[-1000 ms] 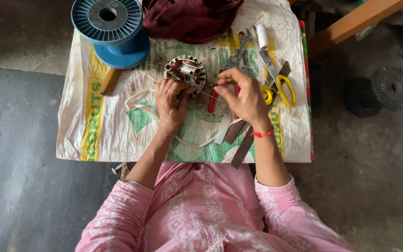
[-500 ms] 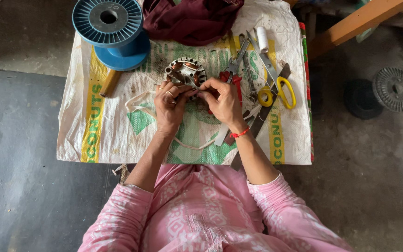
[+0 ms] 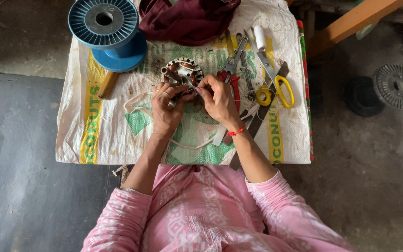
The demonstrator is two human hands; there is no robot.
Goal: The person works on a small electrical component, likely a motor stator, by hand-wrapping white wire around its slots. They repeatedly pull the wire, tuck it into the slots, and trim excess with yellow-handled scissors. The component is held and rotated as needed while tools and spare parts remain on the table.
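1. Blue spool [image 3: 103, 28]: stands at the far left corner of the worktop [image 3: 117, 140], which is covered by a white printed sack. A wooden handle [image 3: 107, 84] lies just beside its base.
2. White cord [image 3: 138, 98]: loops across the sack to the left of the hands and runs on beneath the wrists.
3. Left hand [image 3: 166, 112]: fingers curled in a narrow grip on the near edge of the motor stator [image 3: 182, 72]. A ring shows on one finger.
4. Motor stator: round, metal, with copper windings visible inside. It sits on the sack at the worktop's centre, just beyond both hands and touching the left one.
5. Dark red cloth [image 3: 187, 18]: bunched at the far edge, behind the stator and apart from it.
6. Right hand [image 3: 218, 100]: fingertips pinched tight at the stator's near right edge, close against the left fingers. What the pinch holds is too small to tell. A red band circles the wrist.
7. Red-handled pliers [image 3: 232, 84]: partly hidden behind the right hand.
8. Yellow-handled scissors [image 3: 276, 91]: lie right of the hand, among other metal tools and flat metal strips.
9. Small white spool [image 3: 260, 38]: lies near the far right of the sack.
10. Two dark reels [image 3: 397, 86]: on the floor, well apart from the worktop.
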